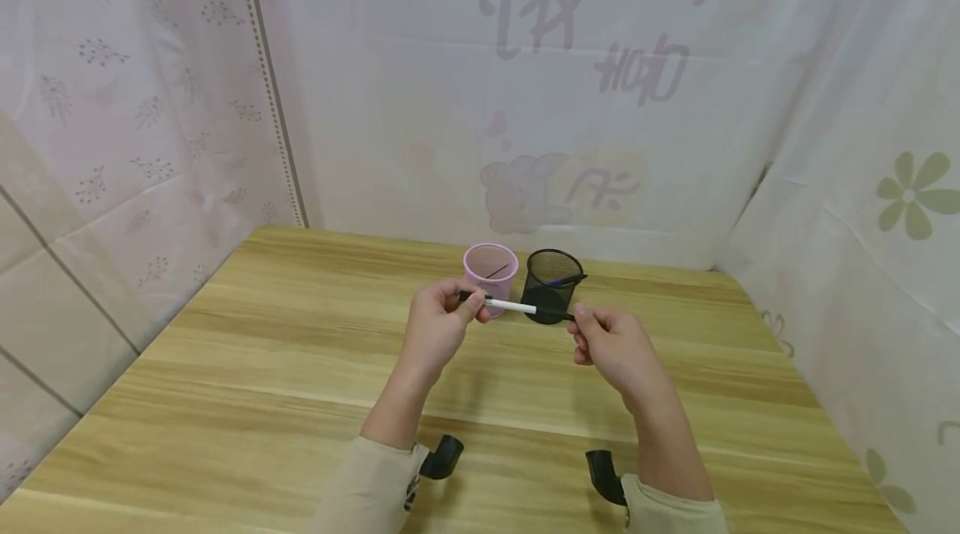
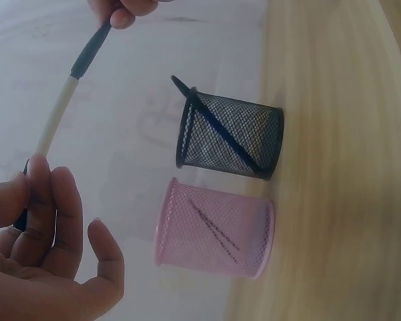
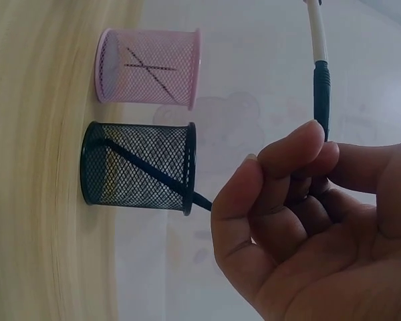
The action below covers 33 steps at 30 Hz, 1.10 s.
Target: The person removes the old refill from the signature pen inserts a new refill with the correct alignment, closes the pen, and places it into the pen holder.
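Observation:
A pen (image 1: 512, 306) with a white barrel, a black grip section and a black clip end is held level between both hands, above the table. My left hand (image 1: 442, 319) pinches its clip end between thumb and fingers; in the left wrist view the little finger stands apart. My right hand (image 1: 611, 342) pinches the tip end, past the black grip (image 3: 321, 87), and hides the very tip. Just behind the pen stand a pink mesh pen cup (image 2: 207, 251) and, to its right, a black mesh pen cup (image 2: 247, 120).
Two thin dark sticks (image 3: 162, 83) lean inside the pink cup. A dark pen (image 3: 154, 172) slants in the black cup, its end over the rim. Both cups stand near the back of the wooden table (image 1: 300, 367), before a printed curtain (image 1: 390, 142). Black curved pieces (image 1: 447, 457) sit at both sleeves.

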### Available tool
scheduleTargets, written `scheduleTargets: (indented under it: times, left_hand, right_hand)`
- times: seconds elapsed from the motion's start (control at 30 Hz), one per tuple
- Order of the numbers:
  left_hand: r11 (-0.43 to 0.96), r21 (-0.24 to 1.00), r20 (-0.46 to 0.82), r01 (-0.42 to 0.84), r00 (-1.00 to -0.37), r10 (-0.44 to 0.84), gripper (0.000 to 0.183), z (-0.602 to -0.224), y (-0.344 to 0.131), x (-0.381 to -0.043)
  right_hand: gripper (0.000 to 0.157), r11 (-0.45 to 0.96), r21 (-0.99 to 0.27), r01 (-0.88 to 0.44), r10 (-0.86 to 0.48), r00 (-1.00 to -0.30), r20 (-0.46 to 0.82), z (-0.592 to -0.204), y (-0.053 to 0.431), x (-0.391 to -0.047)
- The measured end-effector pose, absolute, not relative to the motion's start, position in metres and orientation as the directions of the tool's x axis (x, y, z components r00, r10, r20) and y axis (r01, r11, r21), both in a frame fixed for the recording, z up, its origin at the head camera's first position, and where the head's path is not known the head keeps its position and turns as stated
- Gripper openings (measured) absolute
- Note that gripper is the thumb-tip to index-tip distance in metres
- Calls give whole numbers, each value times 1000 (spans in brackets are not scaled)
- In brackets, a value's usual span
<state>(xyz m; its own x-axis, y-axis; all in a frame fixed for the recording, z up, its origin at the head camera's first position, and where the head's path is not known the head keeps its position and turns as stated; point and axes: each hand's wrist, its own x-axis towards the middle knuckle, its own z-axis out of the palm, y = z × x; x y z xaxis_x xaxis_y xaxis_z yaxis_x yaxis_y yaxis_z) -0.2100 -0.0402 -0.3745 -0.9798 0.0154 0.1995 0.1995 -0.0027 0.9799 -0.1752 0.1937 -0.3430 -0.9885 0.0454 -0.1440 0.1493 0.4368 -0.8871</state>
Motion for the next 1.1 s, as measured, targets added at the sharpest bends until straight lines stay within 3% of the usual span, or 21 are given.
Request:
scheduleTargets:
  times: [1.1]
  left_hand:
    - [-13,986,166,166,-986,19,11,-392,-45,-215]
  right_hand:
    - [32,433,-886,165,27,-985,-170,-352,189,-178]
